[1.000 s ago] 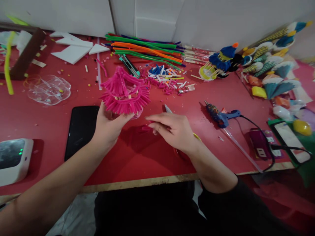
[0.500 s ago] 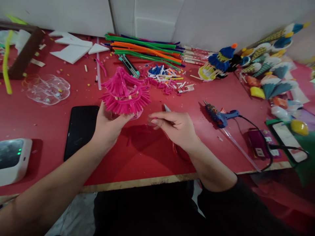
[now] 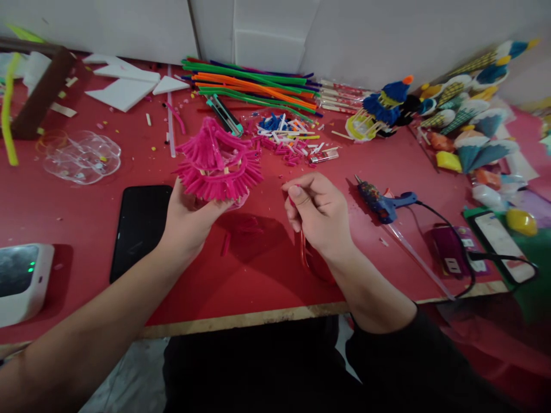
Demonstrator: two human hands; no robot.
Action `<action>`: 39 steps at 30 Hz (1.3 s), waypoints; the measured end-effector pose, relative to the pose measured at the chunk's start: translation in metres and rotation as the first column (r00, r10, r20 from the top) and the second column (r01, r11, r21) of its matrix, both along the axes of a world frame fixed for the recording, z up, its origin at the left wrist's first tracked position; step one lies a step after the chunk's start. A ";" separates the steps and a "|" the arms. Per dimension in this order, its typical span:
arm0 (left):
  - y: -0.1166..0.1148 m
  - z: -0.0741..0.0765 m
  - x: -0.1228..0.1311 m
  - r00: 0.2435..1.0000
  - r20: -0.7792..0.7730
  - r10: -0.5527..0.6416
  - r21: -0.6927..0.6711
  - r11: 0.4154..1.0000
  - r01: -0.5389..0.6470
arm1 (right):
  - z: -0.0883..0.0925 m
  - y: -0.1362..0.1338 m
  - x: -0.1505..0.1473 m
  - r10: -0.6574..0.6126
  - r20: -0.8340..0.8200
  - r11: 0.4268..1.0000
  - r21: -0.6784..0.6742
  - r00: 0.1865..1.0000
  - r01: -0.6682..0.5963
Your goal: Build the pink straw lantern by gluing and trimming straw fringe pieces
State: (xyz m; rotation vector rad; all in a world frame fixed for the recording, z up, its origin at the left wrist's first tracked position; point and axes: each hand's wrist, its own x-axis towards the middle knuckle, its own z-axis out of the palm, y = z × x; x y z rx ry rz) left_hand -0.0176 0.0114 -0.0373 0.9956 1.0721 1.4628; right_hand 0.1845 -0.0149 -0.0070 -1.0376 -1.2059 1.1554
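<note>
A bright pink, tiered pipe-cleaner pavilion (image 3: 218, 166), with wooden sticks showing between its two fringed roofs, stands upright in my left hand (image 3: 191, 221). The fingers wrap its lower part and hide most of the base. To the right of it, clear of the model, my right hand (image 3: 321, 212) pinches a tiny pink pipe-cleaner piece (image 3: 296, 188) between thumb and fingers; most of it is covered. Under that hand lie scissors, their red handles (image 3: 303, 252) showing and their blades hidden. Several cut pink pipe-cleaner pieces (image 3: 226, 244) rest on the red table between my hands.
A blue glue gun (image 3: 381, 201) with a cord lies at right. Behind are colored pipe cleaners (image 3: 253, 85), a cutter knife (image 3: 224, 116), cut scraps (image 3: 284, 135) and a blue-yellow model (image 3: 379, 112). A black phone (image 3: 140, 229) and a white device (image 3: 23, 281) sit at left.
My right hand has moved right and slightly up, away from the pink pavilion, and now covers the scissors' tip. My left hand and the pavilion have hardly moved.
</note>
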 end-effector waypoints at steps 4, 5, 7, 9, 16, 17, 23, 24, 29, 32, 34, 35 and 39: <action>-0.001 0.001 0.000 1.000 0.010 -0.009 -0.008 1.000 0.009 | -0.001 -0.002 0.000 -0.020 -0.016 0.998 0.058 1.000 0.021; -0.001 0.001 0.000 1.000 0.009 -0.009 -0.008 1.000 0.009 | -0.001 -0.003 0.000 -0.024 -0.020 0.998 0.063 0.999 0.026; -0.001 0.001 0.000 1.000 -0.001 -0.013 -0.012 1.000 0.013 | 0.001 -0.005 0.000 -0.020 -0.034 0.998 0.054 0.999 0.022; -0.001 0.001 -0.001 1.000 -0.018 -0.022 -0.017 1.000 0.022 | 0.002 -0.006 0.000 0.000 -0.057 1.000 0.026 0.998 0.002; -0.002 0.003 0.000 1.000 -0.018 -0.008 -0.028 1.000 0.008 | 0.008 -0.008 -0.002 0.021 -0.137 1.000 -0.011 0.990 -0.023; -0.002 0.004 0.000 1.000 -0.013 -0.006 -0.036 0.999 0.006 | 0.008 -0.008 -0.002 0.021 -0.137 1.000 -0.014 0.990 -0.023; -0.003 0.004 0.001 1.000 -0.020 -0.013 -0.052 0.999 0.012 | 0.007 -0.006 -0.002 0.036 -0.145 0.999 -0.023 0.989 -0.040; -0.003 0.003 0.000 1.000 -0.024 -0.017 -0.050 0.999 0.016 | 0.007 -0.006 -0.001 0.031 -0.137 0.999 -0.015 0.990 -0.033; -0.004 -0.003 -0.002 0.997 -0.030 -0.065 -0.005 0.998 0.065 | 0.012 -0.009 0.000 0.045 -0.103 0.999 0.009 0.994 -0.044; -0.006 -0.003 -0.003 0.994 -0.032 -0.108 0.009 0.994 0.108 | 0.015 -0.011 -0.002 0.062 -0.063 0.998 -0.014 0.996 -0.063; -0.008 0.000 -0.002 0.988 -0.042 -0.146 0.020 0.989 0.147 | 0.016 -0.012 -0.003 0.064 -0.040 0.998 0.001 0.997 -0.064; -0.008 0.002 -0.002 0.985 -0.049 -0.165 0.026 0.986 0.166 | 0.016 -0.013 -0.004 0.061 -0.033 0.998 0.022 0.998 -0.060; -0.010 0.009 0.000 0.977 -0.081 -0.197 0.030 0.979 0.200 | 0.012 -0.015 -0.003 0.000 -0.002 0.992 0.127 1.000 0.000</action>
